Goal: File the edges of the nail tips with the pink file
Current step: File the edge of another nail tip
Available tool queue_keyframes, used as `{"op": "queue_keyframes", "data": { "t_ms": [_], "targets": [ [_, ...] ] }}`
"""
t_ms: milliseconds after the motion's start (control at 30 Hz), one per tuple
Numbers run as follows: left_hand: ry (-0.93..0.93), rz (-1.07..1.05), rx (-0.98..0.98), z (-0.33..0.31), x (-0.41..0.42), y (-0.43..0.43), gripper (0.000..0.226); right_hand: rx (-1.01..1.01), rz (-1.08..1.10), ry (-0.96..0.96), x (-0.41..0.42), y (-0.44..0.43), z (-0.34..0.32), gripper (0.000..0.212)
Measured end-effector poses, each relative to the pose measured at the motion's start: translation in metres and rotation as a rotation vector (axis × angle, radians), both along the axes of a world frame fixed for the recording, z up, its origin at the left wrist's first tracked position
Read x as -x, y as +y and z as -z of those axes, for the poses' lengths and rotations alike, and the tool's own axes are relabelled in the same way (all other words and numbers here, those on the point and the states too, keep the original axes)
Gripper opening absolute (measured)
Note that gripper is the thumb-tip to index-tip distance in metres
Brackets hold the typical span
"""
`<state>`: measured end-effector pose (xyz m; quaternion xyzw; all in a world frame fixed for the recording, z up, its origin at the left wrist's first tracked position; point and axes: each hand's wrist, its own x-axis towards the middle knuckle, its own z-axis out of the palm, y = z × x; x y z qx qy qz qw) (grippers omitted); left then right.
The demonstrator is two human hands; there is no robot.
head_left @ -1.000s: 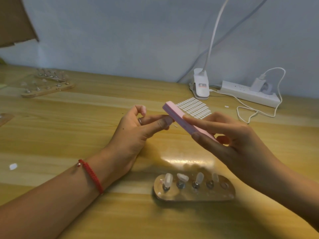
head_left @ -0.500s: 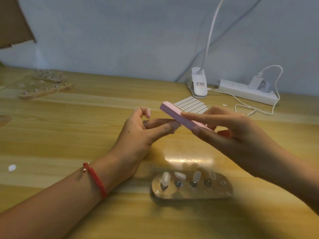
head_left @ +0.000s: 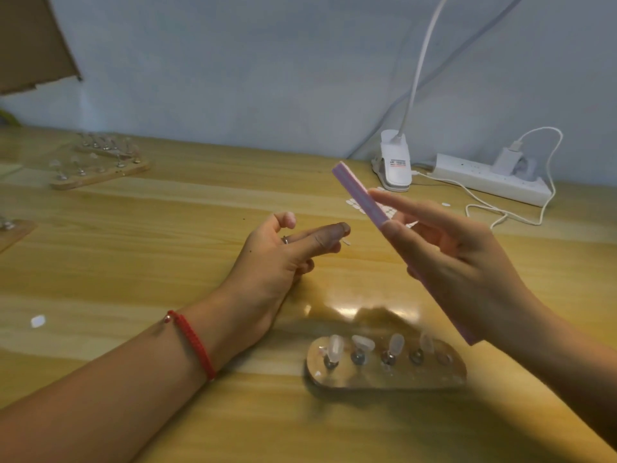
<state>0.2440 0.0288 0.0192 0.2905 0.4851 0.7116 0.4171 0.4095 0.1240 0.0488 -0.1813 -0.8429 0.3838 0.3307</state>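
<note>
Four nail tips (head_left: pixel 335 345) on the holder (head_left: pixel 384 379), a fifth tip (head_left: pixel 347 242) between left fingers (head_left: pixel 320 233), pink file (head_left: pixel 364 195) in right fingers (head_left: pixel 417 208)

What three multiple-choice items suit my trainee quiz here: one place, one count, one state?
1. The power strip sits: A) at the near edge B) on the floor C) by the wall
2. How many nail tips are on the near holder? A) two B) four C) seven
3. The pink file is: A) in the right hand B) flat on the table C) stuck in the holder
Answers: C, it lies along the wall's foot; B, four show there; A, the hand holds it aloft.
</note>
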Motion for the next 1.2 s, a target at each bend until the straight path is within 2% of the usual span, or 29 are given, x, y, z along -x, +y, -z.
{"op": "queue_keyframes", "data": {
  "t_ms": [133,267,333,467,567,900,1200],
  "targets": [
    [-0.090,0.022,-0.030,-0.001,0.002,0.001,0.063,-0.004,0.066,0.000,-0.010,0.009,-0.006,0.043],
    [-0.092,0.039,-0.030,-0.001,0.003,-0.001,0.063,0.159,0.080,-0.003,-0.013,0.010,-0.005,0.062],
    [-0.070,0.045,-0.021,-0.002,0.002,-0.001,0.065,0.185,0.069,-0.017,-0.008,0.005,-0.006,0.064],
    [-0.046,0.039,-0.008,-0.002,0.001,-0.001,0.072,0.045,0.056,-0.018,0.010,-0.007,-0.007,0.081],
    [-0.031,0.049,0.001,-0.002,0.001,-0.001,0.068,-0.035,0.068,0.003,0.018,-0.010,-0.007,0.092],
    [0.081,0.071,0.013,0.000,0.001,-0.004,0.062,-0.055,0.129,0.025,0.023,-0.014,-0.007,0.081],
    [0.105,0.094,-0.082,0.003,0.000,-0.002,0.056,0.185,0.047,0.011,0.017,-0.006,-0.008,0.076]
  ]
}}
